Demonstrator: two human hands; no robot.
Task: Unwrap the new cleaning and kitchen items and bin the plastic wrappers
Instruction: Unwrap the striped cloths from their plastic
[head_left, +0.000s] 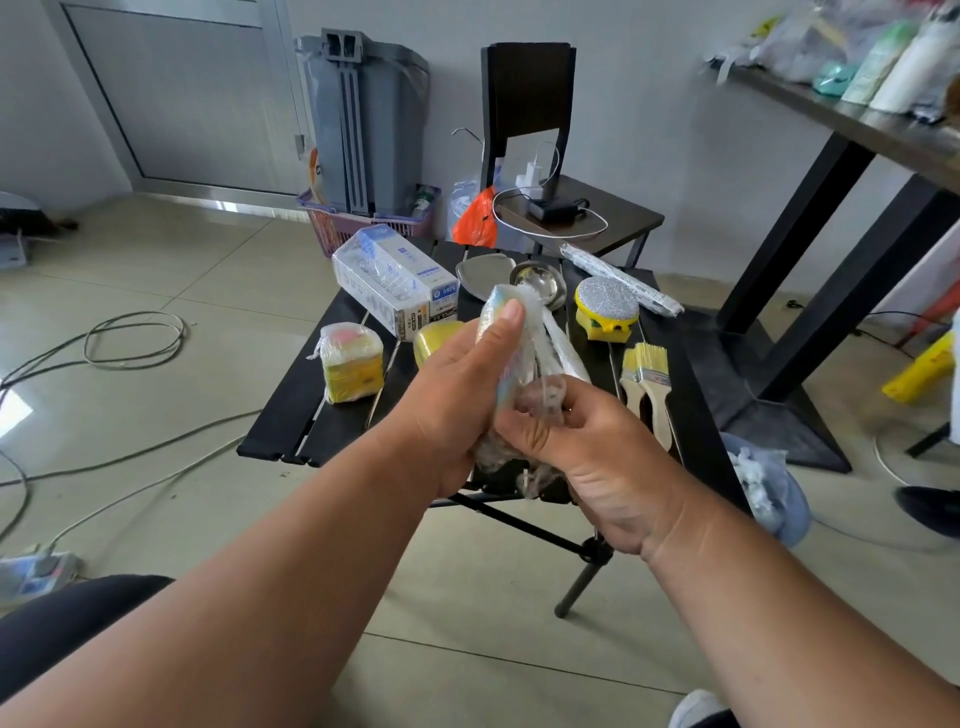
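Wrapper (519, 364), clear and crumpled, in 2 hands

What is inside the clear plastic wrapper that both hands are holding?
The clear plastic wrapper, held by the left hand and right hand, shows a pale, colourful edge at the top. Crinkled plastic and fingers hide the rest.

The person is showing two bare forearms with no sleeves, watch or rings on the left hand (457, 395) or right hand (587, 447), and is wearing dark trousers (67, 623) and a light grey shoe (696, 709).
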